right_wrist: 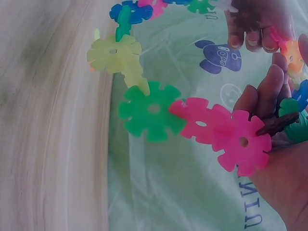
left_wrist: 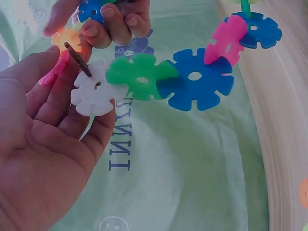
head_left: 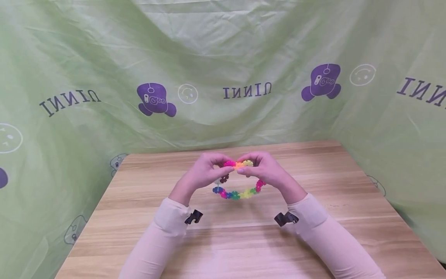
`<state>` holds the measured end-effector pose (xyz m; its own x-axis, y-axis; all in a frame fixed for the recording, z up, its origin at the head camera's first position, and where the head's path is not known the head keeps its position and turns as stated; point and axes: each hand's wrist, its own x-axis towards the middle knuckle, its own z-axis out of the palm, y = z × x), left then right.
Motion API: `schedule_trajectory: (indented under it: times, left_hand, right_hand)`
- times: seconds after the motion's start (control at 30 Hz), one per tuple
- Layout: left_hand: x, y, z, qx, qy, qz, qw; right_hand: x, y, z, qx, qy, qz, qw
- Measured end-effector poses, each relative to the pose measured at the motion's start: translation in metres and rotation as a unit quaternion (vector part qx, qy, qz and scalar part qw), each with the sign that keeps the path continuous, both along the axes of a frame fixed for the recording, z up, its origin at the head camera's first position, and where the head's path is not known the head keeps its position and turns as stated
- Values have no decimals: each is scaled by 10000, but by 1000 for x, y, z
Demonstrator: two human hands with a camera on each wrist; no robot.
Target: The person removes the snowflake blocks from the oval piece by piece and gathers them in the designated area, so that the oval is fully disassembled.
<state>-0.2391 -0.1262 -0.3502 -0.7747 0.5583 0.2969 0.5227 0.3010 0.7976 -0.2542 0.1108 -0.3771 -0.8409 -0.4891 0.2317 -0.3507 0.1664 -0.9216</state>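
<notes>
Ring's (head_left: 237, 193) top hidden behind both hands (head view), grip pts unseen; far discs blurred.

I see bare tabletop (head_left: 244, 240) all around the disc ring (head_left: 240, 192), so approach is free from every side; green backdrop cloth (head_left: 223, 58) walls off beyond the ring and both flanks.

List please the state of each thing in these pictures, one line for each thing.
Ring of snowflake discs: linked in a loop, held up above the table, top part between both hands.
Left hand: fingers pinch the ring's top.
Right hand: fingers pinch the ring's top.
White disc: joined to a green disc, rests on left fingers.
Wooden table: bare where visible.
Green cloth: hangs behind, wrinkled.
</notes>
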Motion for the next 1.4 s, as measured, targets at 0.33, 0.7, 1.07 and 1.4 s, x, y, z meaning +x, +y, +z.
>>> schedule_trajectory:
  times: [0.33,0.7,1.07,1.4]
  left_hand:
    - [13,3,14,-17,-191,-3,9998]
    - [20,2,22,59,-253,49,9997]
    - [19,2,19,128,-172,110,9997]
    - [0,0,-6,219,44,328,9992]
  right_hand:
    - [2,-1,2,120,26,-15,9999]
    - [2,-3,3,260,6,-117,9996]
    - [0,-4,1,272,83,-152,9995]
    - [-2,-1,0,281,87,-167,9994]
